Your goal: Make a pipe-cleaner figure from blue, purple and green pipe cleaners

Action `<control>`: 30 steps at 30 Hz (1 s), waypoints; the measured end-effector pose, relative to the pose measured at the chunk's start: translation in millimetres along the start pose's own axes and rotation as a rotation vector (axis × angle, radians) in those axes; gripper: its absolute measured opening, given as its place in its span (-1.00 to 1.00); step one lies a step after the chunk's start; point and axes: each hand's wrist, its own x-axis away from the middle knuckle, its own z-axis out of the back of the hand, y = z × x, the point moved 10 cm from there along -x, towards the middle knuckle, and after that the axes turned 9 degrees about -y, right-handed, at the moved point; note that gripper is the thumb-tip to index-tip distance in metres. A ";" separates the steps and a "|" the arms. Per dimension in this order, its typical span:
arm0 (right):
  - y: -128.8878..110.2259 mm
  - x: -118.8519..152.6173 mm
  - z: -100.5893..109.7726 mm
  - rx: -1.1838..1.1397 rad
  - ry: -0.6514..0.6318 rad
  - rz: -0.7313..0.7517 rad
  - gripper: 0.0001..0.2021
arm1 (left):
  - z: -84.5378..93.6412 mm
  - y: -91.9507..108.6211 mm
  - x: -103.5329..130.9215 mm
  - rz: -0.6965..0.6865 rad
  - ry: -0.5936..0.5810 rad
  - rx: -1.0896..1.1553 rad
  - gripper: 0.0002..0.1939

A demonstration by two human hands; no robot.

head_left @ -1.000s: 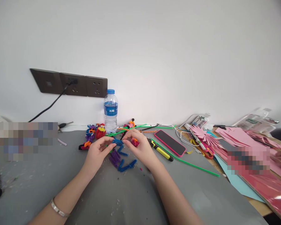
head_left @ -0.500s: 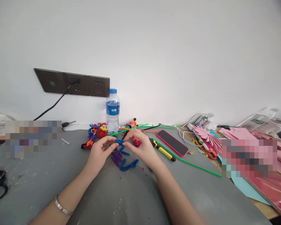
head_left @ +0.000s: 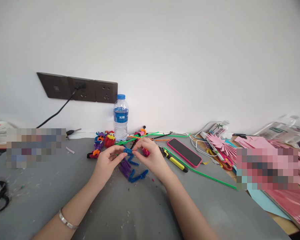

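Note:
Between both sets of fingertips is a short, bent blue pipe cleaner (head_left: 128,152). My left hand (head_left: 109,162) pinches its left end, thumb against forefinger. My right hand (head_left: 149,156) is closed on the right end in the same way. Just below lie a bundle of purple pipe cleaners (head_left: 125,167) and a V-shaped blue pipe cleaner piece (head_left: 138,176) on the grey tabletop (head_left: 130,210). Small pipe cleaner figures, one purple (head_left: 99,140) and one red (head_left: 109,139), are behind my left hand. A pink and orange piece is partly covered by my right hand.
A water bottle (head_left: 121,118) stands against the wall. Right of my hands lie yellow-and-black pliers (head_left: 176,162), a pink-edged phone (head_left: 184,152) and a long green pipe cleaner (head_left: 210,176). Pink folded paper (head_left: 221,145) and scissors (head_left: 226,162) crowd the right side. Black cord (head_left: 0,196) lies far left.
Both hands stay almost in place, still pinching the blue pipe cleaner, whose shape between the fingertips looks slightly altered. The whole view has shifted very slightly.

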 end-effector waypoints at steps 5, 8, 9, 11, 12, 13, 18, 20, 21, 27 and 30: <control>-1.2 0.3 -0.2 0.022 0.000 0.008 -0.91 | 1.2 -0.1 0.3 0.001 0.011 -0.005 -0.73; -1.3 0.2 -0.2 0.027 0.002 0.009 -0.91 | 2.3 -1.4 0.9 0.020 0.021 0.002 -0.72; -1.2 0.2 -0.2 0.029 0.003 0.007 -0.91 | 2.5 -1.8 1.1 0.025 0.023 0.006 -0.71; -1.5 0.3 0.0 0.030 0.004 0.007 -0.90 | 3.0 -2.4 1.3 0.033 0.026 0.013 -0.71; -1.8 0.3 0.1 0.030 0.004 0.006 -0.90 | 3.5 -2.7 1.4 0.035 0.031 0.014 -0.71; -2.2 0.3 0.1 0.030 0.002 0.006 -0.90 | 4.0 -3.2 1.5 0.037 0.035 0.016 -0.71; -4.4 -0.1 0.7 0.016 0.000 0.006 -0.90 | 5.2 -6.9 1.7 0.050 0.053 0.032 -0.68; -3.8 -0.3 0.3 -0.008 -0.004 0.005 -0.89 | 5.0 -8.4 1.7 0.057 0.051 0.035 -0.68; -3.1 -0.3 -0.1 -0.021 -0.007 0.003 -0.89 | 4.8 -9.0 1.5 0.059 0.048 0.037 -0.68; -0.5 -0.1 -2.7 -0.043 -0.020 -0.001 -0.89 | 5.1 -10.4 0.6 0.054 0.041 0.048 -0.71; -1.2 -0.3 -2.9 -0.040 -0.025 -0.010 -0.88 | 4.9 -9.8 1.0 0.048 0.038 0.044 -0.74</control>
